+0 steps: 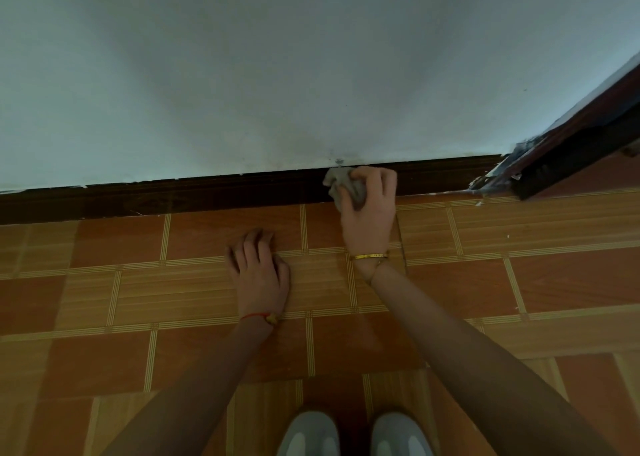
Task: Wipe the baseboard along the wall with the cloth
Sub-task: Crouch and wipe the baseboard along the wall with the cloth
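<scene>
Both bare arms reach up from the bottom of the frame, the left hand (259,268) at centre with fingers bent and tips down, the right hand (369,204) higher, right of centre, fingers curled.

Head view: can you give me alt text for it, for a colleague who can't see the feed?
The right hand grips a crumpled grey cloth against the dark brown baseboard below a pale wall. The left hand rests on the orange tiled floor; a dark door frame stands to the right.
</scene>
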Tool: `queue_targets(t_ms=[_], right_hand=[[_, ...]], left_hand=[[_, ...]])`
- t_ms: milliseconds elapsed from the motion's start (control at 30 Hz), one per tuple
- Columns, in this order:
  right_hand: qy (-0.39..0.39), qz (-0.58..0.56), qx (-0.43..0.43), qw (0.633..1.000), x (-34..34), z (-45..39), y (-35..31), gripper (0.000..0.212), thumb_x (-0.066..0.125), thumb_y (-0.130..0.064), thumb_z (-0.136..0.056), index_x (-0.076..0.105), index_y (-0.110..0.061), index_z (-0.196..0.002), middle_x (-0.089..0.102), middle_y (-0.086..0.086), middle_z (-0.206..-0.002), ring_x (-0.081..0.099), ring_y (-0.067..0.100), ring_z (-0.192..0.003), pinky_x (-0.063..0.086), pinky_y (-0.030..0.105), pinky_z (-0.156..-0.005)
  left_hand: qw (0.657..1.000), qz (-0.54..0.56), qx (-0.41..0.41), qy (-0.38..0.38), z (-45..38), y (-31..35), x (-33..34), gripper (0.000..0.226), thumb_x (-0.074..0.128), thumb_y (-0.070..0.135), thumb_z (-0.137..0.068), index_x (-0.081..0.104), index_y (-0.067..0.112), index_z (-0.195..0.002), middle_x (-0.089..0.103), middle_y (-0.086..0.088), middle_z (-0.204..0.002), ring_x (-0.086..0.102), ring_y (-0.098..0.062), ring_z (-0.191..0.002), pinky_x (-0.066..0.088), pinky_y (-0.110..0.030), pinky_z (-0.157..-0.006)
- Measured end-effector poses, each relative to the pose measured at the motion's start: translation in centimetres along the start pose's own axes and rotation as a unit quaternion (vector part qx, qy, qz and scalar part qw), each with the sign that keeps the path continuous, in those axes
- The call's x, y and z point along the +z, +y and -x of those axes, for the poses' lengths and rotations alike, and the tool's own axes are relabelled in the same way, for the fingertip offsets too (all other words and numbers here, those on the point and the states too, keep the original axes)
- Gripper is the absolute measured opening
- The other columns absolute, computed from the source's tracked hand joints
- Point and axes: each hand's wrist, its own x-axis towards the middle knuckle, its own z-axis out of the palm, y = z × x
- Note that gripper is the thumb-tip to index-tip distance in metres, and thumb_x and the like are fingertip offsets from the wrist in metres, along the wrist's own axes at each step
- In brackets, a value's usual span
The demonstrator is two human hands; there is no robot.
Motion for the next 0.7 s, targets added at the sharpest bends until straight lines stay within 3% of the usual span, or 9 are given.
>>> queue_targets(t_ms=[400, 533, 700], right_hand=[[0.178, 0.053, 0.094, 0.978, -7.4, -4.0, 6.0, 0.017, 0.064, -0.002, -0.081, 0.057, -0.003, -0.096, 0.051, 0.014, -0.111, 0.054, 0.016, -0.098, 0.037, 0.0, -0.083], [0.16, 0.057, 0.086, 0.982, -7.1, -3.9, 5.6, 0.017, 0.064, 0.0, -0.081, 0.057, -0.001, -0.096, 0.051, 0.015, -0.111, 0.054, 0.016, -0.098, 0.037, -0.001, -0.081], [0.03, 0.057, -0.006, 0.998, -4.3, -1.9, 4.0, 0.017, 0.069, -0.006, -0.082, 0.06, -0.006, -0.097, 0.049, 0.008, -0.111, 0.051, 0.014, -0.098, 0.047, 0.012, -0.078]], left_hand=[[0.994, 0.03, 0.103, -0.027, 0.0, 4.7, 1.1, 0.044, 0.04, 0.022, -0.092, 0.053, 0.014, -0.134, 0.051, -0.01, -0.137, 0.046, -0.033, -0.128, 0.027, -0.06, -0.115], [0.99, 0.024, 0.134, -0.035, -0.5, 5.8, 1.9, 0.044, 0.04, 0.022, -0.093, 0.053, 0.013, -0.134, 0.05, -0.011, -0.139, 0.046, -0.033, -0.131, 0.026, -0.06, -0.116], [0.99, 0.001, 0.138, -0.03, -0.3, 5.9, 2.5, 0.046, 0.041, 0.025, -0.092, 0.053, 0.012, -0.134, 0.051, -0.012, -0.139, 0.048, -0.034, -0.128, 0.023, -0.061, -0.117]])
